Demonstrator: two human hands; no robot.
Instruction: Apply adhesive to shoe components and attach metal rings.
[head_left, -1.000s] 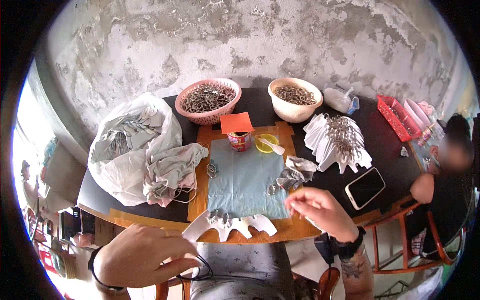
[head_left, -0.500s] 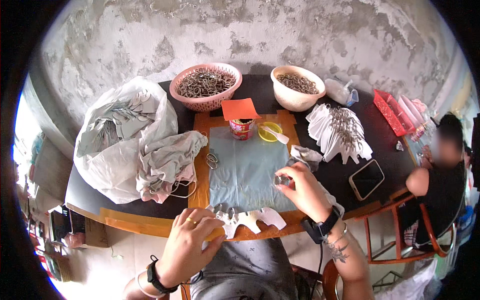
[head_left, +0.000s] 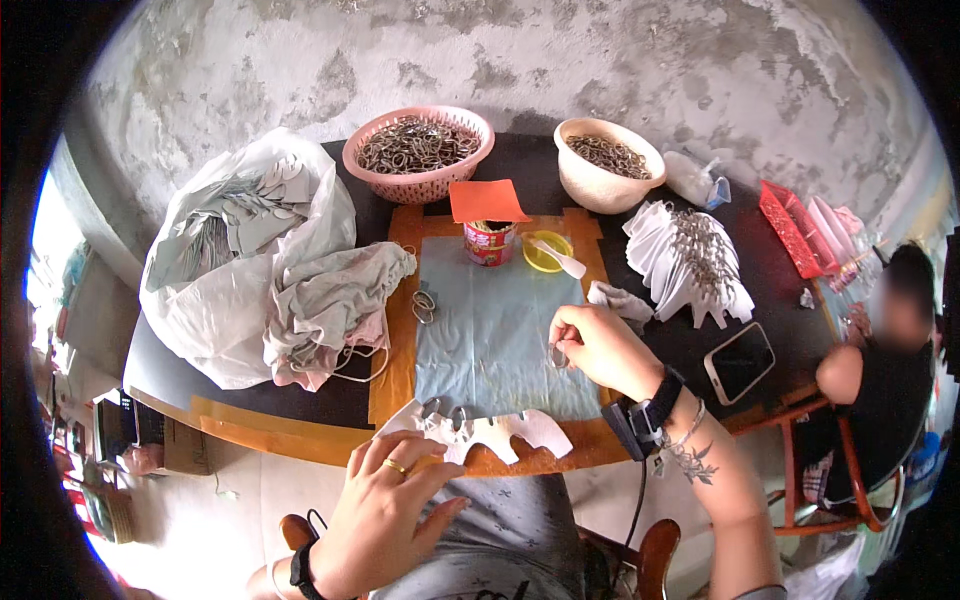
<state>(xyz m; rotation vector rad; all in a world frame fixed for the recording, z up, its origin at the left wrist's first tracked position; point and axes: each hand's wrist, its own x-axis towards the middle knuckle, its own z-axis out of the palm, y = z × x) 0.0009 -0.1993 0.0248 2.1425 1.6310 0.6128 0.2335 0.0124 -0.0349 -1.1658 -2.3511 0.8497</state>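
My right hand (head_left: 605, 350) is closed in a pinch over the blue sheet (head_left: 490, 325), with a small metal ring (head_left: 557, 357) at its fingertips. At the table's front edge lies a row of white notched flat pieces (head_left: 530, 432), with several metal rings standing in the notches at its left part. Next to their left end is my left hand (head_left: 390, 500), palm down, thumb apart from the fingers. Its fingertips overlap the pieces; whether they press on them I cannot tell. Two loose rings (head_left: 424, 308) rest at the left of the sheet.
Behind stand a pink basket (head_left: 365, 178) and a cream bowl (head_left: 600, 190), both full of metal rings. A red tub (head_left: 488, 248) under an orange card (head_left: 488, 201) and a yellow dish (head_left: 547, 266) sit mid-table. A plastic bag (head_left: 200, 330), ringed white pieces (head_left: 650, 250), a phone (head_left: 740, 362) and a seated person flank these.
My right hand has drawn its fingers closer together and turned slightly around the ring. My left hand has shifted down a little, with its thumb farther from the white pieces. The view has tilted slightly.
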